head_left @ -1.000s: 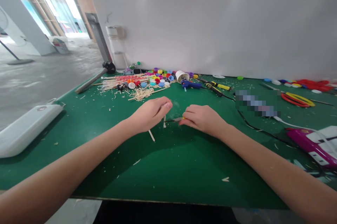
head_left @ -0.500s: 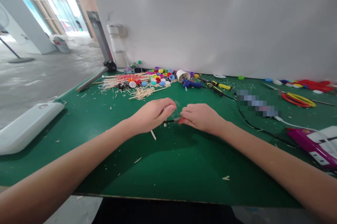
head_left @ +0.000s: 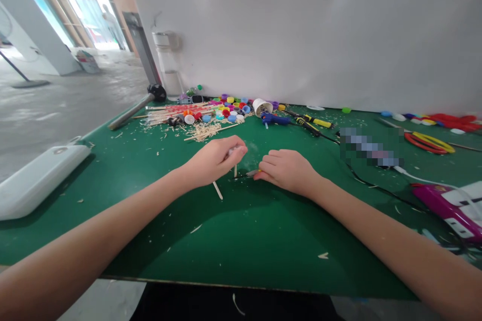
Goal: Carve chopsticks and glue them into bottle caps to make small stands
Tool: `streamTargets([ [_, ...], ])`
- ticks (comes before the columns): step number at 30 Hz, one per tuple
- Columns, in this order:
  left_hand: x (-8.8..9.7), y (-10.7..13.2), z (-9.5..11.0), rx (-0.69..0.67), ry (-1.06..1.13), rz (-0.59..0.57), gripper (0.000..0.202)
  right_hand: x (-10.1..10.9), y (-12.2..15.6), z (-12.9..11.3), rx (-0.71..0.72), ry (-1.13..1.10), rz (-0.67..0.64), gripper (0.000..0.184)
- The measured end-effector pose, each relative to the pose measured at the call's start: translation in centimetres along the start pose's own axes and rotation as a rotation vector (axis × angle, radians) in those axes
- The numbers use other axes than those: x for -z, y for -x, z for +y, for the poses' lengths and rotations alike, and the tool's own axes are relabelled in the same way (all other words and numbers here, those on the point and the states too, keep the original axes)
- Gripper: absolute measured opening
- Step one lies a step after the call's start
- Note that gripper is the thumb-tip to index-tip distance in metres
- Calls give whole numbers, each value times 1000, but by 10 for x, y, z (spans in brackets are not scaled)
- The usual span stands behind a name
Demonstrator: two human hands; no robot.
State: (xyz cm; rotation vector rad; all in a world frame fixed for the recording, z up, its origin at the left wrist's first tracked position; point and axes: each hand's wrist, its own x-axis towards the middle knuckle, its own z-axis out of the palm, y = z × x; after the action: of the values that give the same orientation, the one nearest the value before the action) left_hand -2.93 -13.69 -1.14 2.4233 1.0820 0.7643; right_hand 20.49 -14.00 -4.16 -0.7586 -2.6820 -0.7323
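Note:
My left hand (head_left: pixel 214 161) is closed above the middle of the green table (head_left: pixel 241 240), with a whitish object (head_left: pixel 234 150) partly showing between thumb and fingers. One wooden stick (head_left: pixel 217 190) sticks out below this hand; another short stick (head_left: pixel 235 171) stands under its fingertips. Whether the sticks join the whitish object is hidden. My right hand (head_left: pixel 288 169) is wrapped round a thin, knife-like tool (head_left: pixel 251 174) with a grey part and a dark tip. The tip points left toward the short stick; contact cannot be made out.
Coloured bottle caps (head_left: pixel 229 110), wood shavings (head_left: pixel 207 130) and a blue glue gun (head_left: pixel 276 119) lie behind my hands. At right are coiled red and yellow cables (head_left: pixel 429 142) and a purple power strip (head_left: pixel 446 210). A white case (head_left: pixel 41 180) lies left. A white panel (head_left: pixel 301 34) borders the back.
My left hand has moved slightly up and left, widening the gap to my right hand. The short stick beneath its fingers now shows. A person has appeared in the far doorway.

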Motion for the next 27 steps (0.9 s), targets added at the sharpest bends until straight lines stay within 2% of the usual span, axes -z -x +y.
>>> streamTargets([
  [4, -2, -1, -5, 39, -33, 37, 34, 0, 2, 1, -38, 16, 56, 46],
  [8, -3, 0, -4, 51, -20, 64, 33, 1, 3, 1, -46, 14, 44, 47],
  [18, -7, 3, 10, 25, -12, 20, 30, 1, -5, 1, -36, -65, -147, 51],
  [22, -6, 2, 13, 25, -26, 3, 28, 0, -4, -1, -20, -37, -110, 51],
  [27, -5, 1, 3, 34, -14, 41, 30, 0, 2, -2, -14, 12, 2, 49],
])
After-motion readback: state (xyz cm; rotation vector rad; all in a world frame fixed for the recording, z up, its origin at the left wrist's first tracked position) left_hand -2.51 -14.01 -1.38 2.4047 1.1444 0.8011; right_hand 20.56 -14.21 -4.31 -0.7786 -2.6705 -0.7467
